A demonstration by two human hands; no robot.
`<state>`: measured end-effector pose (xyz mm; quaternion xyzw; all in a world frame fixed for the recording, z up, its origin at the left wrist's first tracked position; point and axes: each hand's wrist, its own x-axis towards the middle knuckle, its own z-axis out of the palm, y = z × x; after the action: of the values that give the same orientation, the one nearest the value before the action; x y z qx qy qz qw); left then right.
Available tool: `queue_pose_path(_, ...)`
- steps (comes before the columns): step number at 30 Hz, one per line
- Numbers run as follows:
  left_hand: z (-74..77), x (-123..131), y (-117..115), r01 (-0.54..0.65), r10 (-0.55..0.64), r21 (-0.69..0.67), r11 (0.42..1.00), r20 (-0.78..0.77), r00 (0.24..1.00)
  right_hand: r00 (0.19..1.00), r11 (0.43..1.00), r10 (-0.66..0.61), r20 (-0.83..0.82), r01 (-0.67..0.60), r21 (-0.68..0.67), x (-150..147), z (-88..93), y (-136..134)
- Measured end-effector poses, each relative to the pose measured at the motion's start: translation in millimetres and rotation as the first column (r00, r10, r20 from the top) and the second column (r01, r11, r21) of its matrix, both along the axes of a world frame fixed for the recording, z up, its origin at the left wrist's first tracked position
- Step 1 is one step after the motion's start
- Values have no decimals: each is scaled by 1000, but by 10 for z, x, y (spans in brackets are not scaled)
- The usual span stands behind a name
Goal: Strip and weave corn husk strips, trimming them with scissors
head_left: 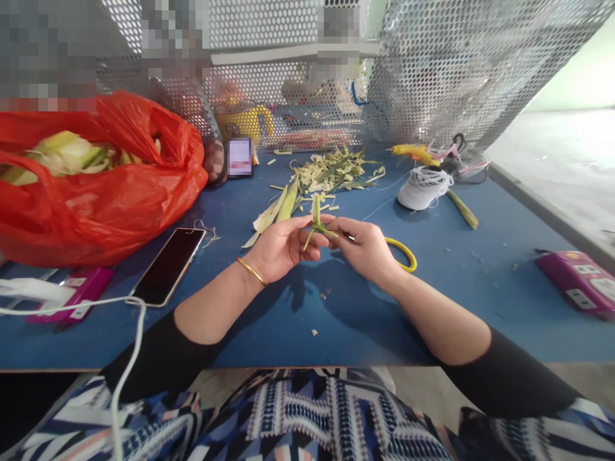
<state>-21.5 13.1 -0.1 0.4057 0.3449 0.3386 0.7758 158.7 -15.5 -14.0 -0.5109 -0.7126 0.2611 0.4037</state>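
Note:
My left hand (282,246) pinches a small bundle of green leaf strips (316,221) held upright above the blue table (269,314). My right hand (364,246) meets it from the right, its fingers closed on the same strips, with yellow-handled scissors (403,253) looped under that hand. A gold bangle sits on my left wrist. Loose leaf strips (281,208) lie just beyond my hands.
A red plastic bag (106,192) of green husks fills the left. A black phone (168,266) with a white cable lies beside it. A pile of cuttings (334,169), a white thread spool (423,187), a yellow glue gun (414,152) and a pink power strip (579,282) stand around. Perforated metal panels wall the back.

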Motion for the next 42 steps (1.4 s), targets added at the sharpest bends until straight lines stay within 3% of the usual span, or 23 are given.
queue_pose_path(3,-11,-3,-1,31,-31,14,999,24,999,985,995,48,-166,-61,-77,-16,-14,31)
queue_pose_path(7,-41,22,-24,31,-26,89,996,-58,998,954,976,51,-297,-111,-188,-52,-41,44)
queue_pose_path(16,-10,75,-85,-32,34,91,995,-24,999,974,979,41,-221,-83,-186,-48,-107,55)
queue_pose_path(22,30,23,-35,-38,40,58,998,-26,999,971,991,24,-239,-54,-120,-18,-21,38)
queue_pose_path(28,34,54,-56,-116,131,123,986,-127,983,996,999,-46,-78,45,-14,-15,89,-31)
queue_pose_path(37,-52,92,-59,-114,182,267,957,-248,951,1000,998,3,-6,-2,67,-43,115,-61)
queue_pose_path(42,-34,70,-32,-71,131,212,975,-282,950,999,1000,-11,-52,10,-28,-47,172,-101)
